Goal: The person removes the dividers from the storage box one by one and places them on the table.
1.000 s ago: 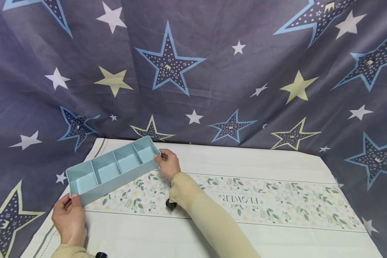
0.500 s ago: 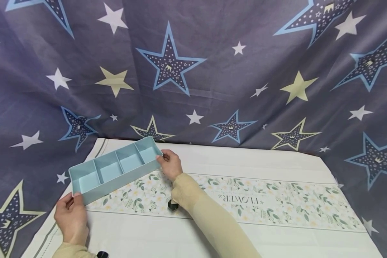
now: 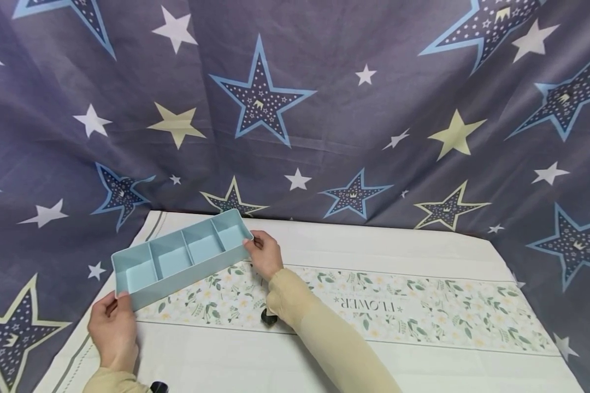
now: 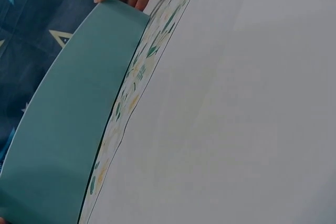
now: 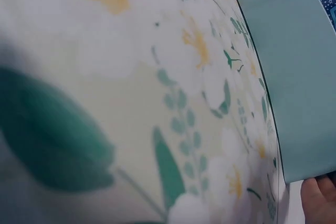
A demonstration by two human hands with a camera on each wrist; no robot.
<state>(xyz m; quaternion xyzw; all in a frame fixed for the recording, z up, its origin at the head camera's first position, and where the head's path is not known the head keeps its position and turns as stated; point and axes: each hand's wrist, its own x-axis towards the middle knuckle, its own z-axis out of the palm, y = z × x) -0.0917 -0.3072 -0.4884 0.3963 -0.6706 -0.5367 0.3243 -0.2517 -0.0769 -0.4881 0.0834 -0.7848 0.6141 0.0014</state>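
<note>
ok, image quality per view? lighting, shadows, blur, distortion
Head: brightest of the three, blue tray, left hand and right hand readable, soft shadow beneath the right sleeve; left wrist: dim, the tray's long edges look bowed, likely lens distortion; right wrist: also dim, big printed leaf soft, lower-left corner dark.

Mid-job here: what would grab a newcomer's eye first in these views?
First, the pale blue four-compartment tray, left of centre in the head view, its ends held by the left hand and the right hand. Then the star-covered curtain filling the background. Last, the floral band across the white cloth, its word FLOWER upside down in that view.
</note>
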